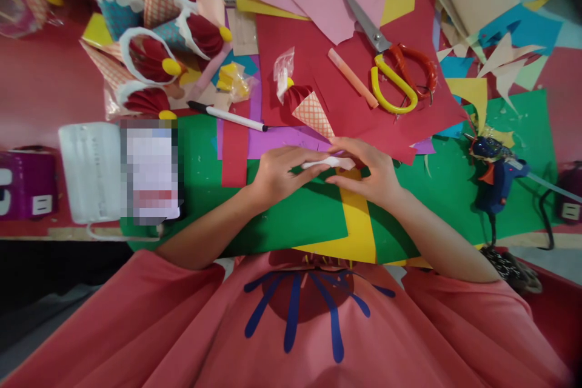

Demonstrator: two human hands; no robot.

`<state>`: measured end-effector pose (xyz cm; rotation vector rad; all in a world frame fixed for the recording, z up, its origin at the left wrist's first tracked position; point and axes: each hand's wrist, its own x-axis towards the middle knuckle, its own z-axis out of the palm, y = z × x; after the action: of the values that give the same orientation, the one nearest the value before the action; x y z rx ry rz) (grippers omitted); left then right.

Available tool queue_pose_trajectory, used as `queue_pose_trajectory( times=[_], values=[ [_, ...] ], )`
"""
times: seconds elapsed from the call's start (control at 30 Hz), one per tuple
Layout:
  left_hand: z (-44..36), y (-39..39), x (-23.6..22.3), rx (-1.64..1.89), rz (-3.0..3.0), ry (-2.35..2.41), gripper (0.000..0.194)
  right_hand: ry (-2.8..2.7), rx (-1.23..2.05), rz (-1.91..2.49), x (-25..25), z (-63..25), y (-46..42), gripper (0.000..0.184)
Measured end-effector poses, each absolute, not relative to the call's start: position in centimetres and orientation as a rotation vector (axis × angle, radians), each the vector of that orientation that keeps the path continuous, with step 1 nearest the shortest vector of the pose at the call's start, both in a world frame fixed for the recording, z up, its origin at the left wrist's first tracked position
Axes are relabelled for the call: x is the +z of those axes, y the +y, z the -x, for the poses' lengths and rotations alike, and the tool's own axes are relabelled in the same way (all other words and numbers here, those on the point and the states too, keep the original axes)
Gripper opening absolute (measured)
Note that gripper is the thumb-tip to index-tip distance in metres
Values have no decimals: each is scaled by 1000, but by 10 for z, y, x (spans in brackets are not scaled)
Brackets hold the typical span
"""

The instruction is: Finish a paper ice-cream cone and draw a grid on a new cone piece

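Observation:
A small folded piece of pale paper [334, 162] lies between my two hands, above the green sheet. My left hand [282, 173] pinches its left end between curled fingers and thumb. On the other side, my right hand [371, 171] curves around the right end, with thumb below and fingers above, partly hiding it. Just beyond my fingertips lies a small paper cone [314, 114] with an orange checked pattern. Pleated dark red paper [297, 97] with a yellow tip adjoins its wide end, beside a bit of clear plastic wrap [284, 73].
Scissors [384, 51], an orange stick [352, 77] and a white marker [231, 116] lie beyond my hands. Finished-looking cones [148, 57] crowd the upper left, above a phone [152, 173]. A blue glue gun [498, 185] sits right, near paper scraps [504, 66].

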<state>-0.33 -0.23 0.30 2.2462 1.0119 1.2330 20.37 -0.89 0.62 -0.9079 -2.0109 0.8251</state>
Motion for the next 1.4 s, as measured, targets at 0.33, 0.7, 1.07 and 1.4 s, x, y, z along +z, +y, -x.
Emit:
queue_pose_trajectory(
  times=[0.33,0.7,1.07,1.4],
  values=[
    [6,-1,2,1113,-2161,984,37,-2006,603,923,12,-204,-8,14],
    [4,0,3,1191,-2193,1022,21,-2009,755,944,9,-205,-6,43],
    [7,-1,4,1215,-2232,972,40,-2008,634,965,12,-205,-4,14],
    [6,1,4,1247,-2363,997,21,-1950,870,1014,11,-202,-7,17]
  ],
)
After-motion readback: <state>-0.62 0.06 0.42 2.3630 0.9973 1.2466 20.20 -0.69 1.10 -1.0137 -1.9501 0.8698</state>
